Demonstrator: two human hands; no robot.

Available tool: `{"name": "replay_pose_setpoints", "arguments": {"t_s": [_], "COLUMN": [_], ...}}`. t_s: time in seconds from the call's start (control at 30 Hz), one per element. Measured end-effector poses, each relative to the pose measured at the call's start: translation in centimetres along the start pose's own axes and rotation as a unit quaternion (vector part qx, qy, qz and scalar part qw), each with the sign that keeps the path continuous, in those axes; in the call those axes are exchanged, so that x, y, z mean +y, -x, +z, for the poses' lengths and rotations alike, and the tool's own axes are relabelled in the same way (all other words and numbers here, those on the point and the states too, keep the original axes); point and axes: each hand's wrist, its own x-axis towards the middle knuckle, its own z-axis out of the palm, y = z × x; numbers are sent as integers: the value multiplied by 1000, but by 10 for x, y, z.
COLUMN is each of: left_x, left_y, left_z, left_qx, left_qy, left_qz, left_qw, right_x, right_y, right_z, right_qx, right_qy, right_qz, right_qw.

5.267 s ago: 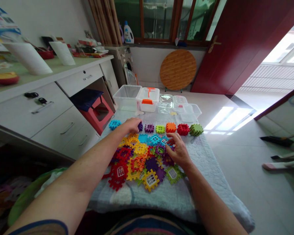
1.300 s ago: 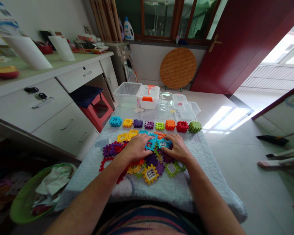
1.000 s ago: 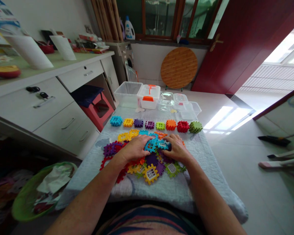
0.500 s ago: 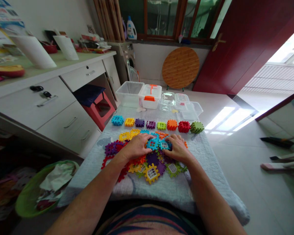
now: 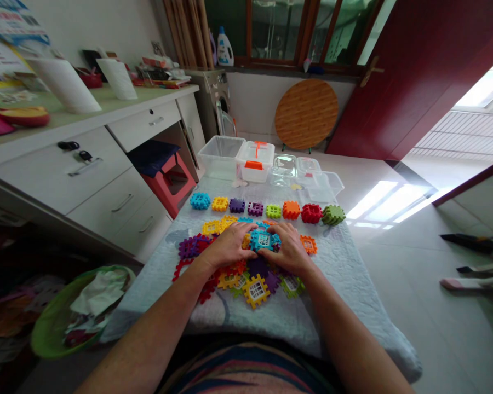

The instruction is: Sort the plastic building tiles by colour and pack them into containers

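Blue notched pieces (image 5: 263, 240) are held between my two hands over the middle of the pile. My left hand (image 5: 230, 245) grips them from the left, and my right hand (image 5: 289, 248) grips them from the right. Beneath and around lie loose square pieces: a yellow one (image 5: 256, 291) in front, purple ones (image 5: 188, 248) at the left, a green one (image 5: 291, 284) and an orange one (image 5: 308, 244) at the right. Behind the pile runs a row of joined blocks, from a blue block (image 5: 200, 201) to an olive green block (image 5: 333, 215).
Clear plastic boxes, one with an orange-handled lid (image 5: 255, 161), stand at the far end of the cloth-covered table (image 5: 152, 293). A red stool (image 5: 170, 180) and white drawers (image 5: 107, 205) are at the left, above a green basket (image 5: 51, 328).
My hands have come closer together, and the blue pieces between them now overlap, where before they lay side by side. The orange piece at the right shows more. The view has shifted slightly.
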Motion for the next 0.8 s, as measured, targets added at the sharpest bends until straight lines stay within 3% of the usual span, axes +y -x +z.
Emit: {"name": "replay_pose_setpoints", "arguments": {"t_s": [0.4, 0.57, 0.8], "left_x": [4, 9, 10], "left_y": [-7, -16, -26], "left_z": [-9, -12, -11], "left_qx": [-36, -77, -112], "left_qy": [2, 23, -47], "left_qz": [17, 44, 58], "left_qw": [999, 996, 991], "right_x": [1, 3, 4], "right_y": [2, 0, 2], "right_z": [5, 8, 8], "right_qx": [-41, -47, -31], "right_qy": [-3, -28, -72], "right_qz": [-16, -20, -33], "right_qw": [999, 998, 996]}}
